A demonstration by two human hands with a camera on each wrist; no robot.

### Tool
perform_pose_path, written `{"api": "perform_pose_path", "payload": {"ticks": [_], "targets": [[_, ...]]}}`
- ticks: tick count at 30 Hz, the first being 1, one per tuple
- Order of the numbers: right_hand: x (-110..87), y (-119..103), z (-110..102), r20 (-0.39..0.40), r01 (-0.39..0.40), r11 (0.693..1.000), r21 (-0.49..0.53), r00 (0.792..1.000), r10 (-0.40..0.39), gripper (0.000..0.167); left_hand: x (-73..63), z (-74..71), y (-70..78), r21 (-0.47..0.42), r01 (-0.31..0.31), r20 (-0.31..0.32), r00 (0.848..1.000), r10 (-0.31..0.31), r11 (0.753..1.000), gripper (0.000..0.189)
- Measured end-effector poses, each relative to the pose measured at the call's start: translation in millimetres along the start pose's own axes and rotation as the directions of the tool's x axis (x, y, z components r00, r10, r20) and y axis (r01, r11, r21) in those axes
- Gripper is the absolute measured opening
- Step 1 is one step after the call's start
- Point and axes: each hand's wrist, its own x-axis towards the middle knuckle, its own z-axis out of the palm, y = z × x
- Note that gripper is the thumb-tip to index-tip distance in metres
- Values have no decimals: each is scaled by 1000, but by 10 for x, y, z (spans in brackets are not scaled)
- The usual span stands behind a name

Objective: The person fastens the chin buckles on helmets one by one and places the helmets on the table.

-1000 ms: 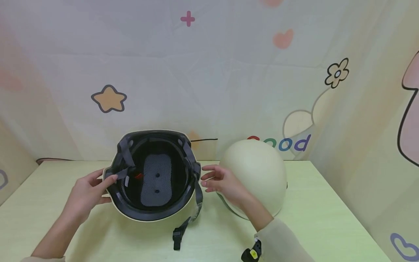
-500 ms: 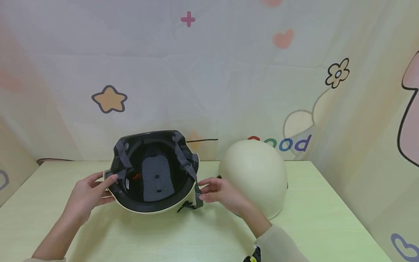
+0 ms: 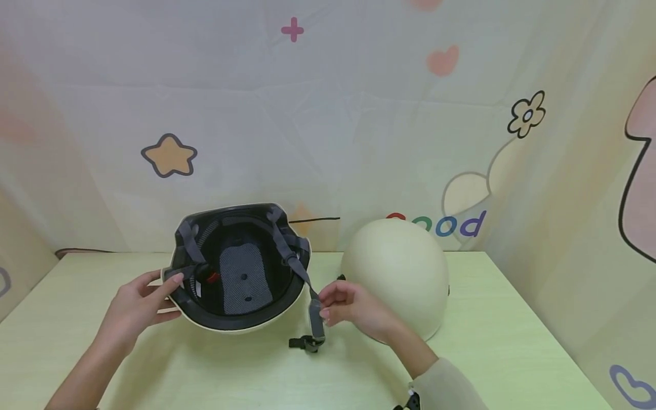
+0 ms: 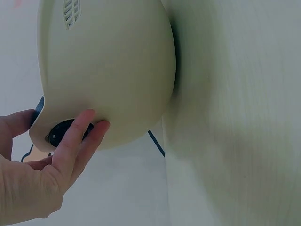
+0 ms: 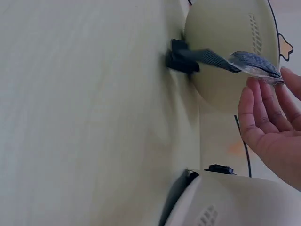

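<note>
A cream helmet [image 3: 225,323] lies with its dark padded inside facing up and toward me. My left hand [image 3: 135,304] grips its left edge, thumb on the inner rim; in the left wrist view the fingers lie on the outer shell [image 4: 122,70] beside a black round fitting [image 4: 57,135]. My right hand [image 3: 356,310] pinches the grey chin strap [image 3: 316,320] hanging from the right side. In the right wrist view a piece of clear plastic [image 5: 258,71] shows on the strap. A black buckle [image 3: 307,343] hangs at the strap's end, low by the table.
A second cream helmet [image 3: 397,273] stands dome up just right of my right hand. Both are on a pale wooden table [image 3: 512,341]. A patterned cloth [image 3: 333,142] hangs behind and at the sides. A dark cord [image 3: 323,219] runs across its lower part.
My right hand has come from the helmet's right edge down to the chin strap and draws it slightly right, the buckle moving with it. The helmet has tilted a little; my left hand keeps its hold.
</note>
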Motion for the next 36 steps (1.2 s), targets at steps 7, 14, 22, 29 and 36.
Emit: {"api": "perform_pose_path", "payload": {"ticks": [7, 14, 22, 29, 36], "targets": [[-24, -236, -44, -13, 60, 998, -24, 998, -60, 43, 1, -3, -16, 20, -28, 7, 1000, 28, 999, 70], [27, -520, -80, -56, 109, 990, -93, 992, -114, 37, -2, -17, -9, 23, -74, 19, 997, 74, 997, 66], [128, -796, -62, -81, 144, 987, -66, 986, -149, 31, -7, -22, -19, 51, -79, 15, 997, 78, 996, 66], [168, -954, -26, -106, 205, 976, 76, 975, -197, 37, -19, -20, -1, 117, -73, 19, 997, 72, 990, 69], [222, -901, 35, -115, 243, 957, 160, 967, -227, 38, -35, -13, 9, 117, -85, 29, 996, 82, 990, 69]]}}
